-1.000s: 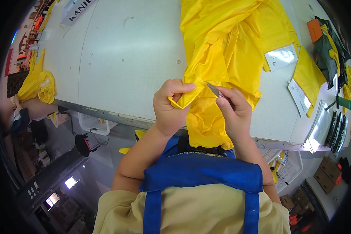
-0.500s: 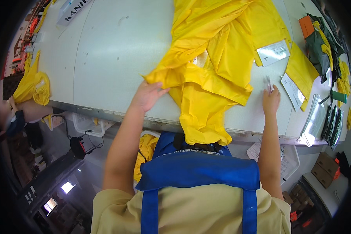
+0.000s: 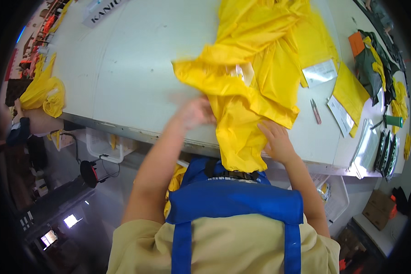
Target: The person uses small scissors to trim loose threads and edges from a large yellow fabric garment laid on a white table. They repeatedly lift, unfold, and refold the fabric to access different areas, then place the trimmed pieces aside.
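Note:
A large yellow garment (image 3: pixel 278 59), creased and bunched, lies across the worktable and hangs a little over its front edge. It looks like thin rainwear fabric. A white label (image 3: pixel 242 73) shows in a fold of it. My left hand (image 3: pixel 196 114) is at the left side of the hanging part, smeared by motion, its fingertips partly behind the cloth. My right hand (image 3: pixel 278 142) rests against the right side of that part, fingers stretched out and apart. To its right a pair of thread snips (image 3: pixel 315 112) lies on the tabletop, touched by neither hand.
White printed cards (image 3: pixel 320 73) and a folded yellow piece (image 3: pixel 351 93) lie to the right. Beyond are dark green pouches (image 3: pixel 388 155) and a green roll (image 3: pixel 394 121). At far left another person's arm (image 3: pixel 41 122) is near yellow cloth (image 3: pixel 43 96). White baskets (image 3: pixel 106 148) sit below the table edge.
My right hand has put down the snips and moved left onto the garment. My left hand has let go of the garment's left corner and moved right and down. The garment has shifted slightly.

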{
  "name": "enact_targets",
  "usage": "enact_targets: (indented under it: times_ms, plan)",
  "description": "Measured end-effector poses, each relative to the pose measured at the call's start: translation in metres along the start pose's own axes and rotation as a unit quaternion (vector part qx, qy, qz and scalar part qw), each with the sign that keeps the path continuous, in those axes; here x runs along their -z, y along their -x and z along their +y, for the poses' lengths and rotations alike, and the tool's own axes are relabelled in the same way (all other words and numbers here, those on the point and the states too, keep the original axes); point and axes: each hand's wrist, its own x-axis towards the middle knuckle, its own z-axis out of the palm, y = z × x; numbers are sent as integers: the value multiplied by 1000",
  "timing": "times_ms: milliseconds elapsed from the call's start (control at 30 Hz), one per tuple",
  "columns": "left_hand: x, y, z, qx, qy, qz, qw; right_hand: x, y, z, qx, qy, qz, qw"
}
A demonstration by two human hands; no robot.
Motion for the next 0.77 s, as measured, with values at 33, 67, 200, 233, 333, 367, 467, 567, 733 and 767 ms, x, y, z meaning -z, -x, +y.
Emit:
enact_targets:
  times_ms: [33, 67, 200, 233, 333, 367, 467, 567, 733, 767]
  plan:
    - [-2, -1, -16, 62, -103, -29, 992, 5, 3, -12, -5, -6, 3, 1000]
    - [-15, 6, -21, 77, -41, -38, 996, 3, 9, -19, 23, 7, -7, 1000]
    - [-28, 3, 29, 34, -206, -49, 977, -11, 27, -10, 0, -81, 20, 997]
    - [-27, 3, 44, 16, -232, -73, 970, -19, 31, 0, -89, -198, 58, 974]
    - [-24, 27, 71, -183, 174, -160, 954, 24, 11, -35, -241, -539, 210, 779]
    - [1, 21, 54, -104, 105, -144, 979, 32, 10, -38, -248, -680, 258, 639]
    - [-10, 54, -31, 156, -233, -117, 953, 25, 15, -31, -228, -529, 301, 760]
    - [-54, 64, -71, 67, -424, -221, 876, 36, -1, -46, -240, -660, 269, 660]
    - [-101, 90, -29, -82, 41, -222, 971, 61, -6, -65, -233, -581, 278, 729]
    - [-107, 109, -11, -90, 126, -226, 962, 79, -4, -75, -244, -518, 247, 781]
